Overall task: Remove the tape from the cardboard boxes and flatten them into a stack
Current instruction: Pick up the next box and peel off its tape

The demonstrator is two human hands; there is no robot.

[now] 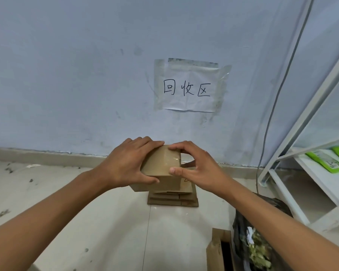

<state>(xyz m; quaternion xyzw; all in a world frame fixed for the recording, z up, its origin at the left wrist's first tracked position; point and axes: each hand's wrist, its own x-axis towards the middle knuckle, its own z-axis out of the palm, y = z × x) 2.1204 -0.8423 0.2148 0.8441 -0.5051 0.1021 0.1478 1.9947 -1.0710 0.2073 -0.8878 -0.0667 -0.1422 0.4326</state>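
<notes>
Cardboard, glossy with clear tape (165, 163), fills your hands: the small box (160, 163) is held just above the stack of flattened boxes (172, 199) lying on the floor (106, 222) against the wall. Your left hand (128, 163) is wrapped around the box's left side, thumb under its near edge. Your right hand (196, 169) pinches the box's right end between thumb and fingertips, apparently hunting for the tape's edge. Work a nail under that edge first, then peel along the seam while the left hand braces. The box's long axis seems to run left to right, parallel to the wall, taped face tilted towards you.
</notes>
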